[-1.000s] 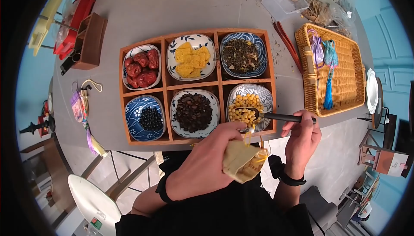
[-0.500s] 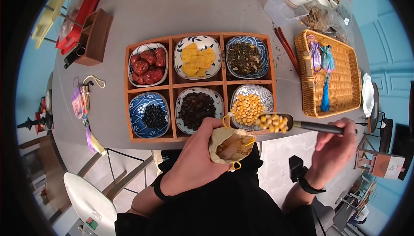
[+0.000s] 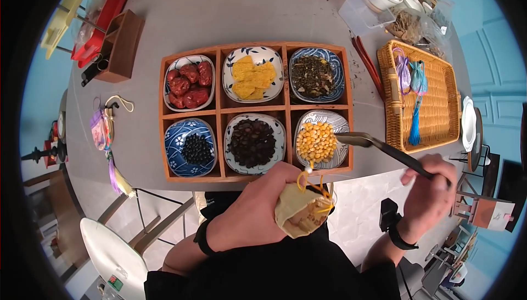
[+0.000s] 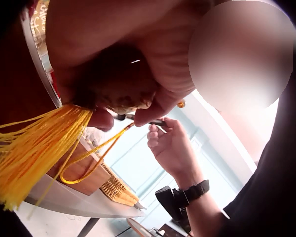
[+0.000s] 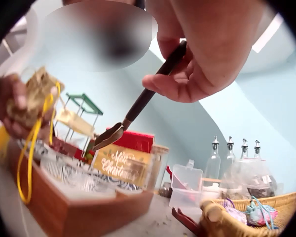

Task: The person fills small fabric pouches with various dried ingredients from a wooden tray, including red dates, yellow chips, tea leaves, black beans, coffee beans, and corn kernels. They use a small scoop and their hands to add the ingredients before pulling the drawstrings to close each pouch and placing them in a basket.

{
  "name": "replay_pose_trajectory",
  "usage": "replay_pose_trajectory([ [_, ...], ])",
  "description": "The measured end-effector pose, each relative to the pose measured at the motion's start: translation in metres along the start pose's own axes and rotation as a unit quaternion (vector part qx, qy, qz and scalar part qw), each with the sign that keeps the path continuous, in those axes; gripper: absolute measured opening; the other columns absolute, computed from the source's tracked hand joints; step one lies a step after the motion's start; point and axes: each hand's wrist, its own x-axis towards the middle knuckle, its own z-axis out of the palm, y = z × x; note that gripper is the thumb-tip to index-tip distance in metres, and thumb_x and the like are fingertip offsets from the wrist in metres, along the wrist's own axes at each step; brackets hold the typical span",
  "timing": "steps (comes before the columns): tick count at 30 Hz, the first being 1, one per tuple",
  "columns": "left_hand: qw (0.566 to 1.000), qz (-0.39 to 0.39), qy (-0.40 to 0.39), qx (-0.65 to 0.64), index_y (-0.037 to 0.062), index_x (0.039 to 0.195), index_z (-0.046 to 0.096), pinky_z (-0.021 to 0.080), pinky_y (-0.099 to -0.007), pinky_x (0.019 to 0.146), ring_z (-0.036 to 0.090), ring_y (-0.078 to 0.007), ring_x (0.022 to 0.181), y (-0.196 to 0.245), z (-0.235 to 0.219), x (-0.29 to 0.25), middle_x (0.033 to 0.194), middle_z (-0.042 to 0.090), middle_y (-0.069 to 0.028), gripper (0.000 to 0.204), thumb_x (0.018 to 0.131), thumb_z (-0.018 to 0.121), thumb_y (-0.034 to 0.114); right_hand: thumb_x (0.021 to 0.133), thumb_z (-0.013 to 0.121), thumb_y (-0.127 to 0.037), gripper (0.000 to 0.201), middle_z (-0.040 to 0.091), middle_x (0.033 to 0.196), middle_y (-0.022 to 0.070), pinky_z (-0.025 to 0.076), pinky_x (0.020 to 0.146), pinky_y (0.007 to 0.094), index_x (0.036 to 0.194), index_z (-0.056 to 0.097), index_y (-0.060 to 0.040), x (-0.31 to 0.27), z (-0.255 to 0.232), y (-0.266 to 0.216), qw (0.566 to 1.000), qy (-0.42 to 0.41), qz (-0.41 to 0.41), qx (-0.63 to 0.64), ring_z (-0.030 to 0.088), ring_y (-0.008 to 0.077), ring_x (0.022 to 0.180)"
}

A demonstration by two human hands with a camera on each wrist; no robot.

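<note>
My left hand (image 3: 250, 209) grips a small beige cloth pouch (image 3: 299, 207) just in front of the box, its mouth tipped towards the head camera and yellow cords hanging from it. A yellow tassel (image 4: 44, 148) dangles beneath that hand in the left wrist view. My right hand (image 3: 428, 198) holds a small scoop by its dark handle (image 3: 398, 154). The scoop's bowl (image 3: 353, 139) is tilted over the right edge of a patterned dish (image 3: 341, 120) of yellow corn kernels (image 3: 317, 142). No kernels show in the bowl.
The wooden divided box (image 3: 255, 179) also holds dishes of red dates (image 3: 189, 80), yellow pieces (image 3: 252, 78), dried leaves (image 3: 313, 75), dark beans (image 3: 252, 142) and black beans (image 3: 197, 149). A wicker basket (image 3: 433, 113) with sachets stands right; a tasselled sachet (image 3: 103, 130) lies left.
The scoop dug into the corn, came up full, then turned over at the dish and now shows no kernels. My right hand moved right; the pouch shifted and tilted.
</note>
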Motion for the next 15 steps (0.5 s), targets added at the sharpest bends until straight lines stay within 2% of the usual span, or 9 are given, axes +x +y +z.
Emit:
replay_pose_trajectory([
  [1,1.000,0.017,-0.019,0.009,0.0059,0.116,0.043,0.048,-0.0350,0.088,0.062,-0.0288,0.106,0.000,0.000,0.001,0.122,0.056,-0.0130,0.062,0.069,0.083,0.010,0.097,0.047,-0.017,0.022,0.057,0.082,0.0147,0.046,0.061,0.0294,0.098,0.055,0.0034,0.000,0.002,0.005,0.999,-0.029,0.016,-0.031,0.056,0.0188,0.066],
  [2,1.000,0.015,-0.021,0.008,0.0059,0.116,0.043,0.048,-0.0350,0.088,0.062,-0.0288,0.106,-0.002,0.002,0.002,0.122,0.056,-0.0130,0.062,0.069,0.083,0.010,0.096,0.046,-0.014,0.021,0.060,0.086,0.0156,0.047,0.064,0.0296,0.100,0.055,0.0041,0.000,0.002,0.007,0.996,-0.059,0.033,-0.062,0.057,0.0192,0.069],
  [3,0.999,0.029,-0.018,0.022,0.0052,0.115,0.043,0.048,-0.0366,0.089,0.062,-0.0313,0.107,-0.006,0.004,0.004,0.127,0.054,-0.0147,0.061,0.070,0.083,0.011,0.095,0.048,-0.008,0.017,0.062,0.093,0.0159,0.048,0.069,0.0293,0.104,0.056,0.0044,0.001,0.001,0.008,0.991,-0.094,0.051,-0.081,0.060,0.0197,0.075],
  [4,0.998,0.043,-0.016,0.035,0.0044,0.115,0.043,0.049,-0.0382,0.089,0.061,-0.0338,0.108,-0.007,0.006,0.006,0.131,0.053,-0.0164,0.060,0.071,0.083,0.013,0.095,0.048,-0.008,0.017,0.062,0.093,0.0159,0.048,0.069,0.0293,0.104,0.056,0.0044,0.005,0.003,0.009,0.991,-0.093,0.053,-0.080,0.060,0.0197,0.075],
  [6,0.998,0.024,-0.026,0.052,0.0036,0.113,0.043,0.049,-0.0401,0.089,0.060,-0.0364,0.109,-0.003,0.008,0.009,0.132,0.052,-0.0182,0.057,0.072,0.082,0.013,0.093,0.052,-0.003,0.014,0.062,0.092,0.0149,0.048,0.070,0.0288,0.104,0.057,0.0039,0.014,0.007,0.012,0.972,-0.180,0.024,-0.150,0.061,0.0189,0.078],
  [7,0.997,0.006,-0.030,0.069,0.0028,0.111,0.043,0.049,-0.0419,0.089,0.059,-0.0390,0.110,-0.001,0.008,0.011,0.134,0.050,-0.0199,0.055,0.073,0.081,0.013,0.091,0.055,-0.001,0.013,0.062,0.092,0.0147,0.048,0.070,0.0277,0.103,0.057,0.0040,0.017,0.006,0.015,0.969,-0.199,0.011,-0.146,0.061,0.0183,0.078],
  [8,0.997,0.006,-0.030,0.070,0.0028,0.111,0.043,0.049,-0.0419,0.089,0.059,-0.0390,0.110,0.002,0.010,0.013,0.134,0.050,-0.0199,0.055,0.073,0.081,0.013,0.091,0.055,-0.001,0.013,0.062,0.092,0.0147,0.048,0.070,0.0277,0.103,0.057,0.0040,0.016,0.004,0.015,0.969,-0.199,0.011,-0.145,0.061,0.0183,0.078],
  [11,0.991,0.018,-0.032,0.133,0.0007,0.108,0.042,0.050,-0.0433,0.088,0.058,-0.0417,0.109,0.006,0.014,0.017,0.134,0.048,-0.0235,0.052,0.074,0.079,0.013,0.094,0.053,-0.004,0.014,0.062,0.090,0.0143,0.051,0.071,0.0291,0.102,0.057,0.0052,0.012,0.000,0.014,0.969,-0.208,0.090,-0.095,0.063,0.0179,0.077],
  [15,0.988,0.023,-0.045,0.147,-0.0017,0.109,0.041,0.050,-0.0442,0.087,0.058,-0.0431,0.108,0.007,0.013,0.018,0.133,0.047,-0.0265,0.050,0.076,0.075,0.012,0.097,0.050,-0.009,0.018,0.062,0.095,0.0140,0.051,0.077,0.0301,0.106,0.056,0.0054,0.014,-0.001,0.022,0.982,-0.163,0.072,-0.063,0.063,0.0183,0.081],
])
